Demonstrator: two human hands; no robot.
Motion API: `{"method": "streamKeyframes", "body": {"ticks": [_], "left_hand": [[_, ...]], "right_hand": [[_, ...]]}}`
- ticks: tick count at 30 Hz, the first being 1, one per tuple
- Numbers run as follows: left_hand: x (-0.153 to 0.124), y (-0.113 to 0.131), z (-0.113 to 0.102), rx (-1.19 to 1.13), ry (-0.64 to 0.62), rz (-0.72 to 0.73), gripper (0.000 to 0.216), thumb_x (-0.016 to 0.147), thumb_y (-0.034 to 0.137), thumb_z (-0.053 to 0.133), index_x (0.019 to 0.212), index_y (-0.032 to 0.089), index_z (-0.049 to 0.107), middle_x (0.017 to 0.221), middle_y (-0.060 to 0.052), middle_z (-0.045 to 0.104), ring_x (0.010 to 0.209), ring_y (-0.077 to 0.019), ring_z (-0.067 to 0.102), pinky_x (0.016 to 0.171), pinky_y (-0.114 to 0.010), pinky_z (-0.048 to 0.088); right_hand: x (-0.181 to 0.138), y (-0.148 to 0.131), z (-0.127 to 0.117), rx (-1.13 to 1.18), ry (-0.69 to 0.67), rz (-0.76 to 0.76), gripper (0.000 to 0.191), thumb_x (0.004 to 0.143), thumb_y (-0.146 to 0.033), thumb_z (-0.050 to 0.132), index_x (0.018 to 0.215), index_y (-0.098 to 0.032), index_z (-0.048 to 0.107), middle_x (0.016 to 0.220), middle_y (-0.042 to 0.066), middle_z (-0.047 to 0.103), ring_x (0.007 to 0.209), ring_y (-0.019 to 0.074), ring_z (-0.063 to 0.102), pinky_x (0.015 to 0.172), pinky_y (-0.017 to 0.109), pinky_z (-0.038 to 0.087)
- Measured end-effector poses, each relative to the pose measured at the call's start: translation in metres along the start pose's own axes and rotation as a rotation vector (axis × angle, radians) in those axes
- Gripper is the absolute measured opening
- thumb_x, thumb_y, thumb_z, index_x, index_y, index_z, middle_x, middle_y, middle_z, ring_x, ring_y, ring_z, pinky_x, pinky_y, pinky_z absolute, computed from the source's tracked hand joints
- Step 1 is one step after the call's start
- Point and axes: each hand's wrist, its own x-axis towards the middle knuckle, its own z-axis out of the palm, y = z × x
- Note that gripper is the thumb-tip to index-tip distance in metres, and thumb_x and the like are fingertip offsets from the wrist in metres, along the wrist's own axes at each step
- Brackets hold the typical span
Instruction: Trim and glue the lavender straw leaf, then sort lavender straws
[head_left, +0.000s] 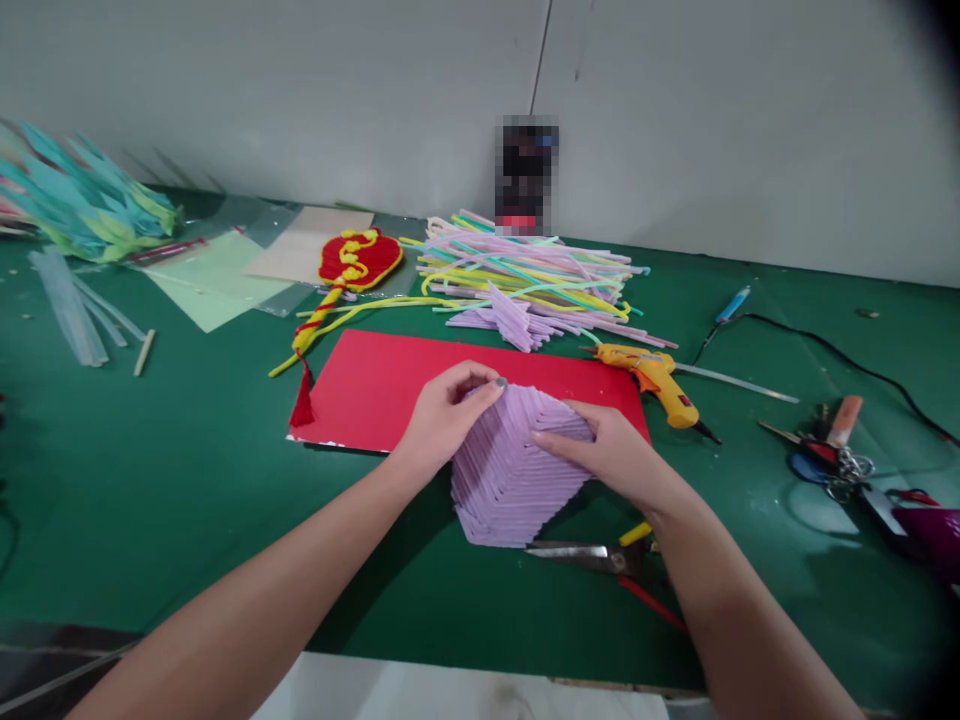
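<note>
A lilac piece (508,470) built from rows of pipe cleaners lies on the green table, partly over a red card sheet (375,385). My left hand (446,415) curls over its upper left corner, fingers pinching the top edge. My right hand (611,450) grips its right side, with the fingers lying along the ribbed surface. Both hands are closed on the piece.
Scissors (600,558) lie just below my right wrist. A yellow glue gun (656,378) rests right of the red sheet. A heap of pastel pipe cleaners (525,275) and a red-and-yellow ornament (358,258) lie behind. Keys (836,462) lie at the right, glue sticks (71,305) at the left.
</note>
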Motion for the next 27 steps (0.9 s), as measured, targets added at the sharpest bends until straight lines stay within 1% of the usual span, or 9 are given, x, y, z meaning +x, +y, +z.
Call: {"method": "streamKeyframes", "body": {"ticks": [3, 6, 8, 13, 18, 24, 27], "left_hand": [[-0.001, 0.004, -0.001, -0.006, 0.018, 0.002, 0.021, 0.081, 0.037, 0.052, 0.079, 0.019, 0.063, 0.085, -0.001, 0.066, 0.086, -0.0172, 0.058, 0.078, -0.027, 0.043], [-0.001, 0.007, -0.002, -0.029, 0.014, 0.019, 0.029, 0.086, 0.038, 0.045, 0.085, 0.019, 0.067, 0.095, -0.003, 0.068, 0.095, -0.0188, 0.059, 0.085, -0.029, 0.042], [-0.001, 0.009, -0.002, -0.051, -0.001, 0.023, 0.033, 0.087, 0.039, 0.043, 0.088, 0.019, 0.070, 0.098, -0.004, 0.069, 0.097, -0.0194, 0.059, 0.087, -0.029, 0.042], [-0.003, 0.013, -0.001, -0.056, -0.013, -0.009, 0.035, 0.087, 0.040, 0.044, 0.084, 0.019, 0.073, 0.091, -0.002, 0.072, 0.097, -0.0204, 0.060, 0.092, -0.031, 0.039], [-0.002, 0.013, -0.002, -0.085, 0.005, -0.020, 0.036, 0.087, 0.041, 0.043, 0.087, 0.019, 0.073, 0.094, -0.003, 0.071, 0.099, -0.0208, 0.059, 0.093, -0.032, 0.039], [0.000, 0.011, -0.004, -0.060, -0.078, -0.017, 0.033, 0.086, 0.039, 0.045, 0.096, 0.020, 0.071, 0.105, -0.004, 0.069, 0.107, -0.0215, 0.056, 0.095, -0.033, 0.038], [0.001, 0.008, -0.006, -0.042, -0.121, -0.038, 0.032, 0.083, 0.039, 0.051, 0.101, 0.019, 0.068, 0.107, -0.005, 0.068, 0.107, -0.0228, 0.056, 0.092, -0.034, 0.040]], "right_hand": [[0.001, 0.001, -0.001, 0.004, 0.016, 0.020, 0.038, 0.071, -0.044, 0.067, 0.100, -0.020, 0.067, 0.101, 0.004, 0.070, 0.095, 0.0245, 0.064, 0.082, 0.037, 0.050], [0.001, 0.003, -0.001, 0.014, 0.033, 0.038, 0.040, 0.070, -0.046, 0.068, 0.102, -0.021, 0.066, 0.104, 0.004, 0.069, 0.096, 0.0244, 0.064, 0.084, 0.037, 0.050], [0.001, 0.003, -0.001, 0.020, 0.035, 0.036, 0.039, 0.071, -0.046, 0.068, 0.100, -0.021, 0.067, 0.103, 0.004, 0.070, 0.095, 0.0240, 0.064, 0.084, 0.037, 0.050], [0.001, 0.003, -0.001, 0.035, 0.054, 0.034, 0.038, 0.071, -0.045, 0.068, 0.100, -0.020, 0.067, 0.100, 0.005, 0.070, 0.093, 0.0239, 0.065, 0.082, 0.037, 0.050], [0.001, 0.003, 0.000, 0.152, 0.038, 0.034, 0.036, 0.072, -0.042, 0.068, 0.101, -0.021, 0.067, 0.098, 0.004, 0.071, 0.092, 0.0227, 0.066, 0.078, 0.035, 0.052], [0.000, 0.004, 0.000, 0.163, 0.038, 0.026, 0.037, 0.071, -0.042, 0.068, 0.102, -0.022, 0.067, 0.101, 0.004, 0.071, 0.090, 0.0224, 0.066, 0.079, 0.036, 0.052], [0.001, 0.003, 0.000, 0.176, 0.050, 0.016, 0.038, 0.070, -0.043, 0.069, 0.102, -0.021, 0.067, 0.099, 0.005, 0.071, 0.091, 0.0230, 0.065, 0.080, 0.037, 0.052]]}}
